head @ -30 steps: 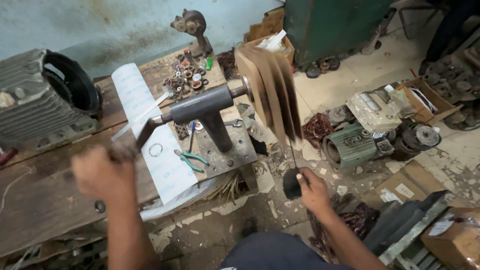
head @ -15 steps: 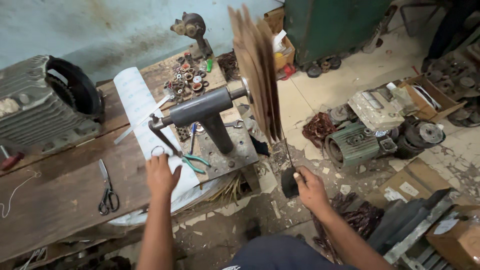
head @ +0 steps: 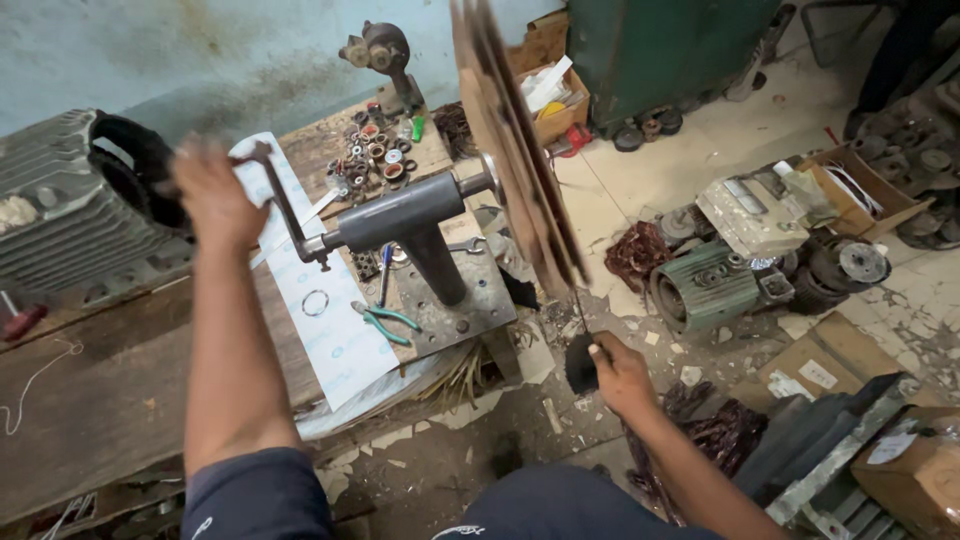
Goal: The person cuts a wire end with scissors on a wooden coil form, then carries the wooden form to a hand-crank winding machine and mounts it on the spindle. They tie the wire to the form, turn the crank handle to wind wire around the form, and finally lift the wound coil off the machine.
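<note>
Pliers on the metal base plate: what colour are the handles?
Teal-green handles on the pliers, seen in the head view, lying on the base plate.

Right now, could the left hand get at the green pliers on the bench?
Probably yes. The left hand grips the crank, and the pliers lie in the open on the metal base just below it, with nothing over them. It would have to let go first.

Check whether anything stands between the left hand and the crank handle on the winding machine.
Nothing visible does: the left hand is already on the dark metal crank handle of the grey winding machine, above the white paper sheet.
</note>
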`<state>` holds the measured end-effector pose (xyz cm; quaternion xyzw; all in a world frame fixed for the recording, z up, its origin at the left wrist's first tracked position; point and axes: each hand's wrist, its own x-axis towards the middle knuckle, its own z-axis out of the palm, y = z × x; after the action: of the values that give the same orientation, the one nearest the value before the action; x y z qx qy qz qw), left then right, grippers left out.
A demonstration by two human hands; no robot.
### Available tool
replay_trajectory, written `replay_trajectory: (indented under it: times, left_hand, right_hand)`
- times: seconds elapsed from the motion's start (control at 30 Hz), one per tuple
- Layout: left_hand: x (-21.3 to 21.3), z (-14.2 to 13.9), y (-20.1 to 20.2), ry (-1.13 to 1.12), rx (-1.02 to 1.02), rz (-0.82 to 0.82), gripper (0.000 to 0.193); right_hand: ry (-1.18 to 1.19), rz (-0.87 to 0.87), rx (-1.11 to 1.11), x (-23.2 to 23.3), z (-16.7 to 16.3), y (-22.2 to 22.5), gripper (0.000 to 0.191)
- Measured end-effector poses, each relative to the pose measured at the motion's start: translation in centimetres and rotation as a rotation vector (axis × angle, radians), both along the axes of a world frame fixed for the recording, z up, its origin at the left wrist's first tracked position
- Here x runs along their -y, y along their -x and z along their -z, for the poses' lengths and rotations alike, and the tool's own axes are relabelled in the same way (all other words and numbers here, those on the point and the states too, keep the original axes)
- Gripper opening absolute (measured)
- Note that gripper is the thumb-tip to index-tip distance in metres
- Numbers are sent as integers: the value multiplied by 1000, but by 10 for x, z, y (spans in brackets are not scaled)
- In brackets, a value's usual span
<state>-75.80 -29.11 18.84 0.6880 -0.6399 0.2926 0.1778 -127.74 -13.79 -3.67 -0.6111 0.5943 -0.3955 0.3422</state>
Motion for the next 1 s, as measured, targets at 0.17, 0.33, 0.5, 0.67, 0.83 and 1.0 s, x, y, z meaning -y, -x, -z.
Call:
replay_trajectory:
  times: [0.17, 0.33, 0.5, 0.67, 0.83, 1.0]
  left_hand:
    - [-52, 110, 36, -308, -102, 6, 97]
    - [-175, 136, 95, -191, -303, -201, 40]
    - [-204, 33, 65, -95, -272, -372, 15]
    - [-75, -25, 10, 314, -245, -131, 19]
    - [0, 29, -6, -193, -63, -86, 105]
    - [-72, 140, 45, -245, -190, -24, 99]
  right_hand:
    - [32, 12, -44, -3, 2, 0, 14]
    - [45, -6, -28, -5, -2, 0, 14]
    - [53, -15, 20, -9, -8, 0, 15]
    - [55, 10, -14, -8, -1, 1, 15]
    - [54, 6, -27, -6, 7, -3, 15]
    - [101, -11, -14, -10, 2, -1, 15]
